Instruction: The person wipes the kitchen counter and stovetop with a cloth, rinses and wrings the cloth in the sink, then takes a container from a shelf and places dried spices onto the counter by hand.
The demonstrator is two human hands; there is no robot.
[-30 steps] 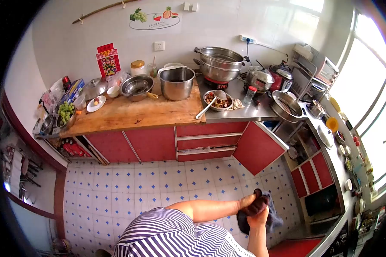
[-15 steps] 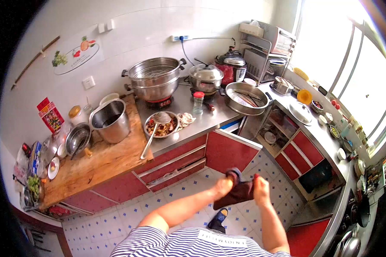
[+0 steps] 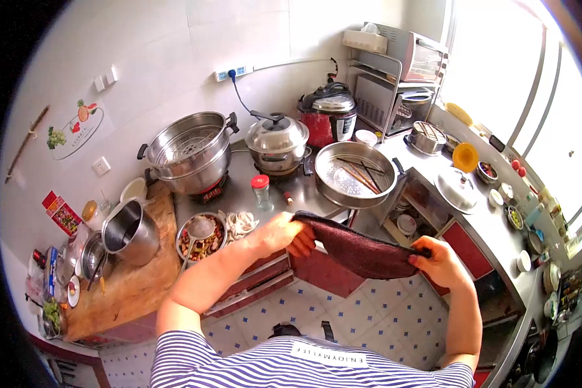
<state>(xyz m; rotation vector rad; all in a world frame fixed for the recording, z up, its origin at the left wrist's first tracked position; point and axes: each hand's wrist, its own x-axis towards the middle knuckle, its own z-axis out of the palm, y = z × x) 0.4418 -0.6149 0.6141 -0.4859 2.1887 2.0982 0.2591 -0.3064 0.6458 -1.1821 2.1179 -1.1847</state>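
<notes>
A dark maroon cloth (image 3: 362,249) with black edges is stretched between both hands in front of the striped shirt. My left hand (image 3: 290,234) grips its left end, fingers curled round the edge. The right end is pinched in my right hand (image 3: 440,260). Just beyond the cloth, a wide steel steamer tray (image 3: 330,184) with chopsticks in it stands at the counter corner. A red-lidded glass jar (image 3: 262,194) and a crumpled white cloth (image 3: 240,225) are near my left hand.
A steel bowl of food (image 3: 182,249) with a ladle is left of the white cloth. Behind stand a large steamer (image 3: 194,155), a lidded pot (image 3: 278,139) and a red cooker (image 3: 323,123). A domed lid (image 3: 456,187) lies on the right counter; cabinet shelves below are exposed.
Both hands have risen from low over the floor to counter height, and the cloth is now spread wide between them. The view has moved closer to the counter corner.
</notes>
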